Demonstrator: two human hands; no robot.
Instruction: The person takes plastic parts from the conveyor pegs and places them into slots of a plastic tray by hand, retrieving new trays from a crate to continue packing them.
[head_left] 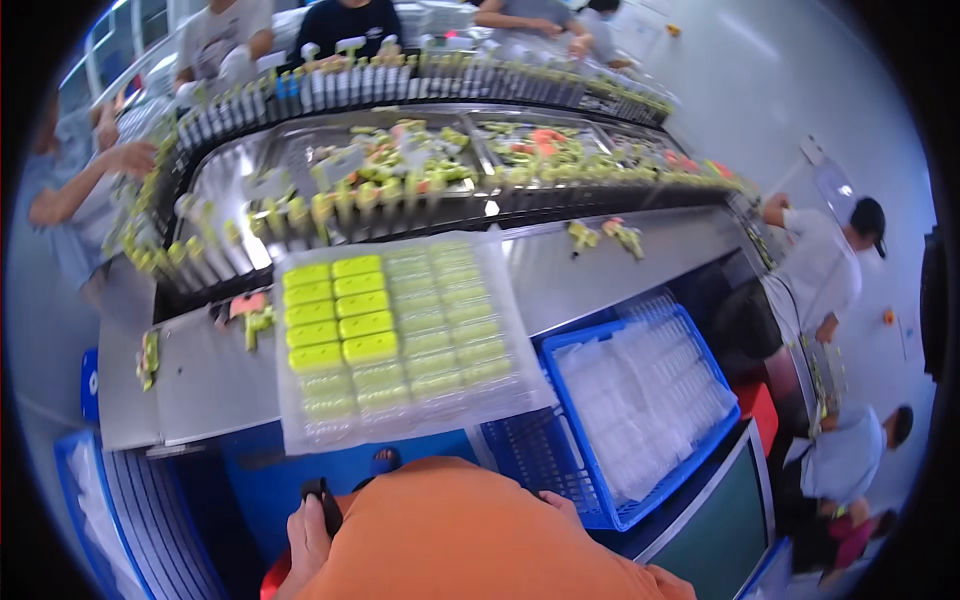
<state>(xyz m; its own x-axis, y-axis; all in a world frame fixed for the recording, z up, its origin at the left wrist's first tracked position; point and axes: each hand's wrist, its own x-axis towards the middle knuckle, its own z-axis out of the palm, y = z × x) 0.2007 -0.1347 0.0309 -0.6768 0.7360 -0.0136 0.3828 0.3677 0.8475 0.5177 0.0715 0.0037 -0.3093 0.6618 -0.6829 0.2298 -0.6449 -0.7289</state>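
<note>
In front of me on the steel bench lies a clear plastic tray (425, 380) with rows of moulded pockets. Bright yellow-green oblong pieces (362, 303) fill pockets in its two left columns, toward the far side; the other pockets look paler, under or of clear plastic. My left hand (308, 540) is low beside my orange shirt, next to a black band (322, 503), close to a red edge (275, 575). Only a sliver of my right hand (560, 503) shows at my other side. The fingers of both hands are too hidden to read, and neither hand touches the tray.
A blue crate (612, 515) with stacked clear trays (640, 410) stands to the right. Beyond the bench (640, 270), a conveyor (240, 180) carries upright holders and small green and pink pieces. Loose pieces (622, 238) lie on the bench. Other people work around the line.
</note>
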